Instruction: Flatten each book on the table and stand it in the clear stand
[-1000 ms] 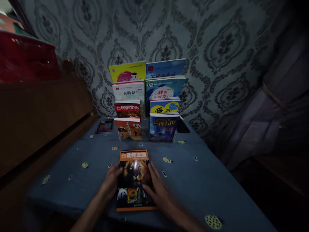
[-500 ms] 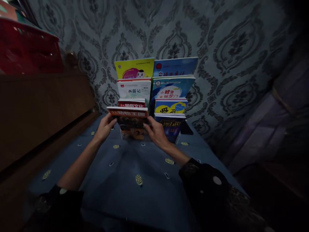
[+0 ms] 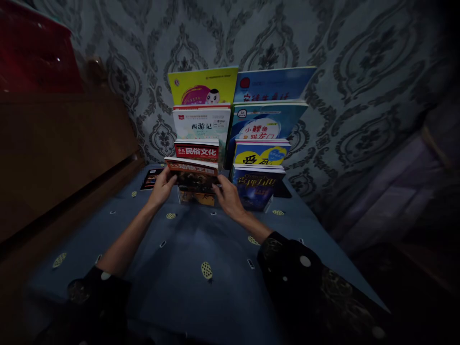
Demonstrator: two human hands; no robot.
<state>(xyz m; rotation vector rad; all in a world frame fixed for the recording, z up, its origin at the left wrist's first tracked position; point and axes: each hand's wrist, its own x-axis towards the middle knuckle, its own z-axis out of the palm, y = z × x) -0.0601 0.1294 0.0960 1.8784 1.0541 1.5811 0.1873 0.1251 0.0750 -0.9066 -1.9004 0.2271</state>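
Note:
My left hand (image 3: 161,187) grips the left edge of a brown-orange children's book (image 3: 192,176). My right hand (image 3: 229,197) pinches the same book's right edge, thumb in front. The book leans back slightly at the front of the left column; an orange printed strip (image 3: 196,198) shows below it. Behind it rise a red book (image 3: 197,151), a white book (image 3: 201,125) and a yellow-green book (image 3: 203,85). Alongside, the right column has a dark blue book (image 3: 256,189) in front, then a yellow-and-blue book (image 3: 262,153) and two taller blue books. Whatever supports the columns is mostly hidden.
Patterned blue cloth (image 3: 187,263) covers the table. A dark printed card or booklet (image 3: 150,179) lies left of the books, and a black flat object (image 3: 283,189) on their right. A wooden cabinet (image 3: 64,158) flanks the left side; patterned wallpaper (image 3: 151,62) stands behind.
The held book has come slightly lower against the red book, whose title now shows more fully. Both hands keep their hold. The view has shifted closer, revealing the dark card at left.

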